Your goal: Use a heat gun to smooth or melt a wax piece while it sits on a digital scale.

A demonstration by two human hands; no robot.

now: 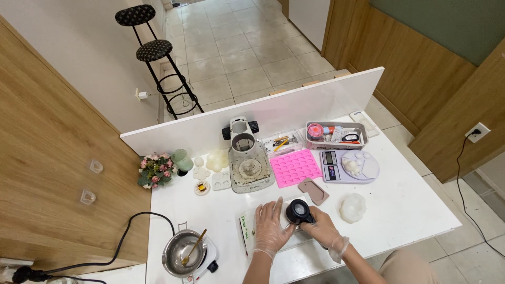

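Two gloved hands work at the near edge of the white tabletop (400, 210): the left hand (271, 226) lies flat, grip wide, on a box (246, 227), the right hand (322, 227) grips a black jar (298, 210).

place: home craft corner, hobby setup
signs: white table (410, 210) w/ pink silicone mould (294, 167), digital scale (332, 164), melting pot (181, 252), tiled floor (247, 58), bar stools (153, 51)
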